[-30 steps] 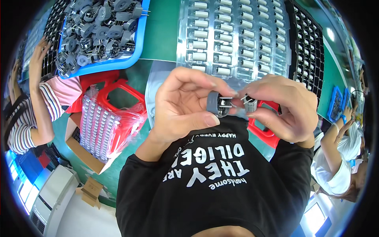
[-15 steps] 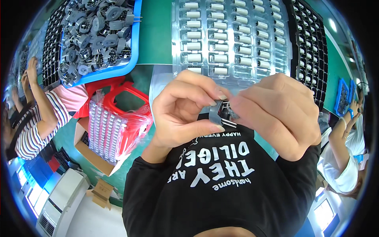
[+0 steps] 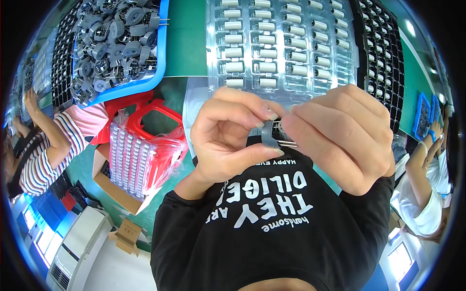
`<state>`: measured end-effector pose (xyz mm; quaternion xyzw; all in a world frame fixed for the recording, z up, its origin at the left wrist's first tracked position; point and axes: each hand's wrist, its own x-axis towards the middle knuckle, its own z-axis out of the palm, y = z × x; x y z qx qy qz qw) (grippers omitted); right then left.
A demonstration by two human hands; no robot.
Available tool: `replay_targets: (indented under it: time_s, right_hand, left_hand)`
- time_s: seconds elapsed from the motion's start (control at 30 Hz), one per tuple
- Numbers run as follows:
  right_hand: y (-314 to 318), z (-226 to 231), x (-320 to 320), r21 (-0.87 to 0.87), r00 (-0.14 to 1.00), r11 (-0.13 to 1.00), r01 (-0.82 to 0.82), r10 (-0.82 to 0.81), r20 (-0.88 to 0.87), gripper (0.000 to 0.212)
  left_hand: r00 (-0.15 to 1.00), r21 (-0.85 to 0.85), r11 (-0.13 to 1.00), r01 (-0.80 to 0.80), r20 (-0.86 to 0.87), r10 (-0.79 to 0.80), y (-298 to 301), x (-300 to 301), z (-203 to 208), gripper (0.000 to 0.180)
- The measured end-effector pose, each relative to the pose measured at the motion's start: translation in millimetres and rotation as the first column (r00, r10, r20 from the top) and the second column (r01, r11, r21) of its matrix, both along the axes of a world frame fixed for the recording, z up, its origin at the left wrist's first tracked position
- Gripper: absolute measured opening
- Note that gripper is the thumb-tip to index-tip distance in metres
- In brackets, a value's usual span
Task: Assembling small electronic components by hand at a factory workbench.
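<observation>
In front of my chest, my left hand [image 3: 228,133] pinches a grey plastic part with metal pins [image 3: 268,135] between thumb and fingers. The part has a curved edge, and its thin pins point right. My right hand [image 3: 342,136] is closed close against the part's pin side, its thumb and forefinger pressed together. Whatever those right fingertips grip is hidden behind the fingers. Just beyond both hands lies a clear plastic tray [image 3: 245,51] holding rows of small white cylinders [image 3: 267,67].
A blue bin [image 3: 162,46] heaped with grey pinned parts [image 3: 116,51] stands at the far left. Black trays [image 3: 383,63] of cylinders lie at the right. Left below are a red stool [image 3: 160,109] and a cardboard box [image 3: 119,191] with a wrapped tray. Co-workers sit on both sides.
The grey part has turned slightly and shows more of its pins beside my right fingers. Bin and tray sit slightly further left and up in view. The left co-worker's hand has lowered.
</observation>
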<state>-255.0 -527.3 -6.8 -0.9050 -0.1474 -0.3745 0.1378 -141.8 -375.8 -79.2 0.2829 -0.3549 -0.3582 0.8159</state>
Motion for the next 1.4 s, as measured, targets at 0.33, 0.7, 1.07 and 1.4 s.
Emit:
replay_targets:
  time_s: [0.33,0.7,1.07,1.4]
  right_hand:
    - [-5,-1,-2,-0.016,0.998,0.998,-0.062,0.062,-0.016,0.032]
    - [-4,-1,-2,-0.006,0.997,0.997,-0.072,0.072,-0.014,0.031]
    - [-12,3,-7,-0.046,0.992,0.995,-0.085,0.081,-0.094,0.035]
    - [-14,3,-16,0.092,0.975,0.994,-0.064,0.082,-0.208,0.034]
  left_hand:
    - [1.0,0.004,1.0,0.013,0.026,-0.014,1,-1,-1,0.046]
    - [0.999,0.0,1.0,0.016,0.052,-0.016,2,0,-1,0.045]
    - [0.991,0.014,1.0,-0.021,0.134,0.019,-7,-1,-1,0.041]
    - [0.977,0.184,0.979,-0.089,0.21,0.05,3,0,7,0.041]
